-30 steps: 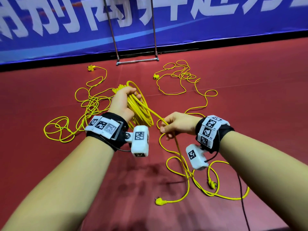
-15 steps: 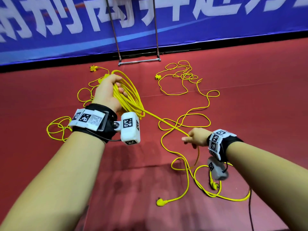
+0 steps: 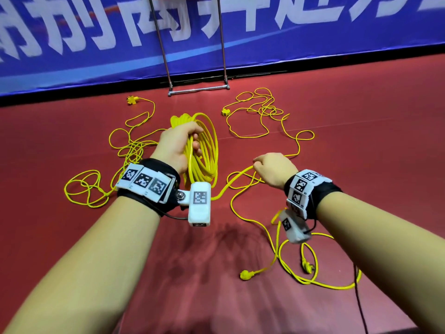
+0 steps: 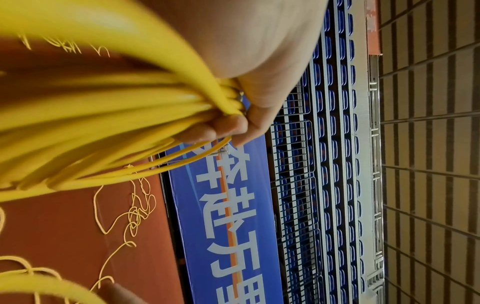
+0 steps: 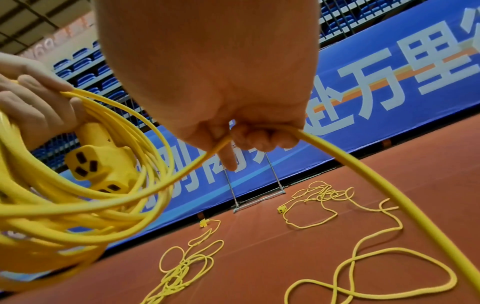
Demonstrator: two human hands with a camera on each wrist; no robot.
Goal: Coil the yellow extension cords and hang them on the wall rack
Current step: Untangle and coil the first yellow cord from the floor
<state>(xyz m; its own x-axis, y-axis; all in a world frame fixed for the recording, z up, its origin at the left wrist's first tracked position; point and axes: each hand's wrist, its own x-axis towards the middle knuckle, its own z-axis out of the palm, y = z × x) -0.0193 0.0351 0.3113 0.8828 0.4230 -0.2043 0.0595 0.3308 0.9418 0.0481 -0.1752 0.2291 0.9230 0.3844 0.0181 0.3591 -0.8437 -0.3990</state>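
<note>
My left hand (image 3: 183,143) grips a coil of yellow extension cord (image 3: 207,150) held upright above the red floor. In the left wrist view its fingers (image 4: 228,127) wrap round the bundled loops (image 4: 103,115). The coil's yellow socket block (image 5: 101,162) hangs inside the loops. My right hand (image 3: 269,165), to the right of the coil, is closed round the cord's free run (image 5: 363,174), which sags from the coil's bottom and trails to the floor. A metal rack (image 3: 197,89) stands at the blue banner wall, straight ahead.
Two more yellow cords lie loose on the floor: one tangle on the left (image 3: 130,145), another at the back right (image 3: 262,112). A yellow plug (image 3: 245,275) and cord loops (image 3: 313,280) lie near my right forearm. A black cable (image 3: 358,297) hangs from that wrist.
My right hand, which had slid out and down to the right along the cord, has come back up toward the coil. The left hand with the coil has swung right again.
</note>
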